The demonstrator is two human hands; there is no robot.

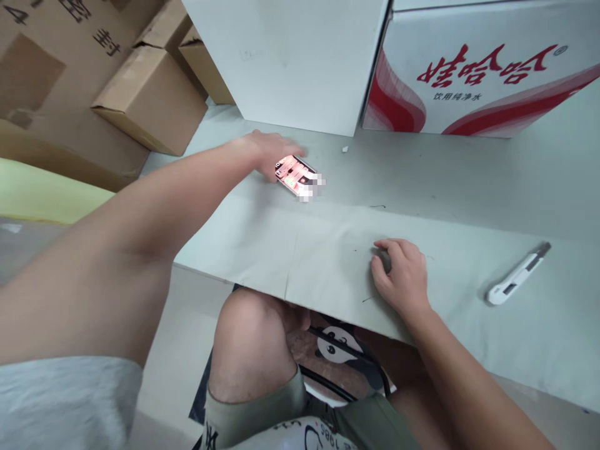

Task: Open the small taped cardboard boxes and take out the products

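Note:
My left hand reaches across the table and holds a smartphone by its left end. The phone's lit screen faces up with reddish pictures on it, and its right end is blurred into blocks. My right hand rests on the table near the front edge. Its fingers are loosely curved, with a gap between thumb and forefinger; only a dark shaded patch shows there. To the right of that hand lies a white utility knife, apart from it.
A plain white box and a red-and-white water carton stand along the back of the pale cloth-covered table. Brown cardboard boxes are stacked at the left. A white scrap lies near the white box. My knees are under the front edge.

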